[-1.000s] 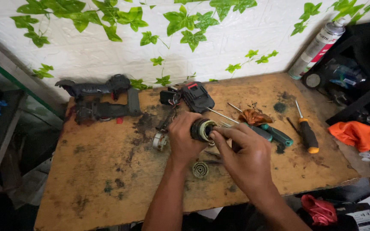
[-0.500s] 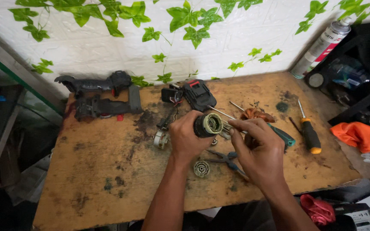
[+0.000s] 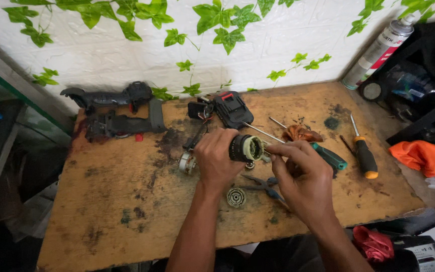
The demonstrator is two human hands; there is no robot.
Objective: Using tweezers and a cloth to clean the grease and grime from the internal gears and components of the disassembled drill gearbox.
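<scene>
left hand [image 3: 216, 162] closed around a black cylindrical gearbox part [image 3: 244, 148], held just above the stained wooden bench [image 3: 127, 201] near its middle. right hand [image 3: 303, 174] pinched at the part's open pale end; what the fingertips grip cannot be told. a round toothed disc [image 3: 236, 197] and pliers [image 3: 263, 185] lie below. two drill housing shells [image 3: 117, 113] lie at back left, contents not discernible.
</scene>
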